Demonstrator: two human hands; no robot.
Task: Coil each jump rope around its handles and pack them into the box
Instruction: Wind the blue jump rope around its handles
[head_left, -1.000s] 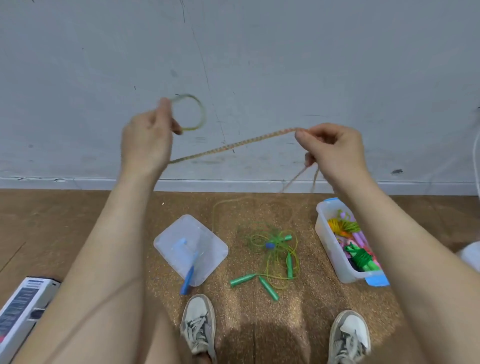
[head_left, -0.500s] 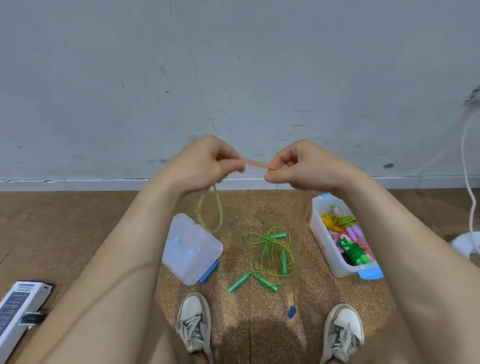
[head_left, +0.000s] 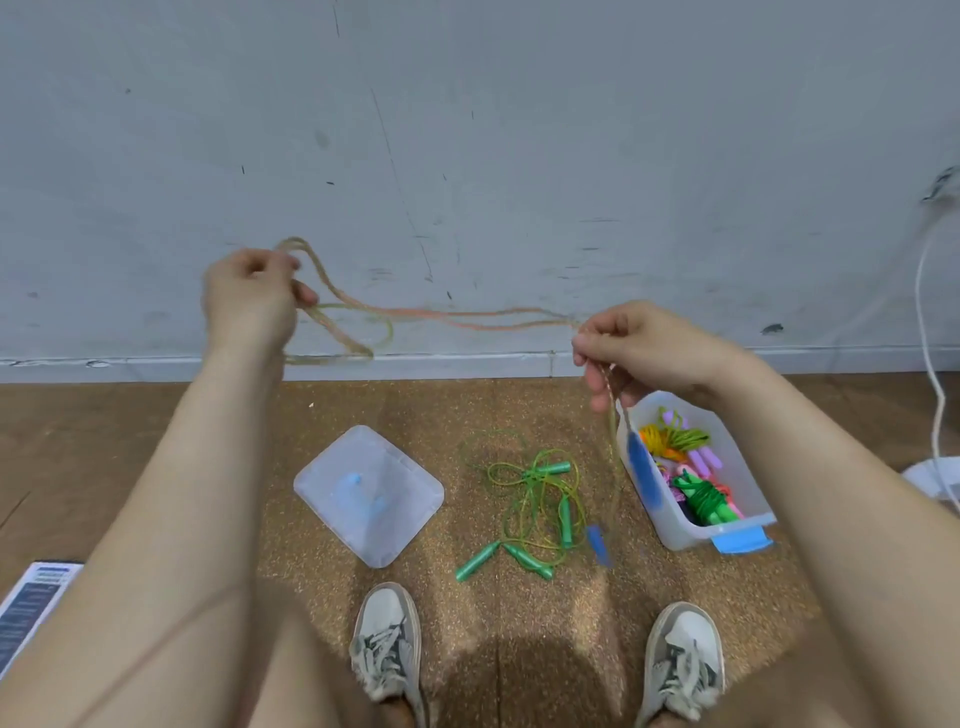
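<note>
The held rope (head_left: 415, 312), orange shading into green, is running nearly level in front of the wall. Its long axis is going left to right between the two hands, as two strands side by side. The left hand (head_left: 249, 301) is gripping one end of the span with curled fingers, and a few loose loops are hanging from that fist toward the skirting. The right hand (head_left: 639, 348) is pinching the other end between thumb and fingers. Below it two strands are dangling straight down, both ending in handles that are pointing at the floor. The upper blue handle (head_left: 641, 475) is showing blurred in front of the box's near wall, and the lower blue handle (head_left: 597, 540) is hanging just left of it. The box (head_left: 696, 538) is sitting on the cork floor beneath the right hand, holding coiled ropes in orange, green and pink, too tangled to count. Between the box and its lid (head_left: 369, 493), a green tangle (head_left: 565, 519) is lying well below both hands, with four green handles showing.
</note>
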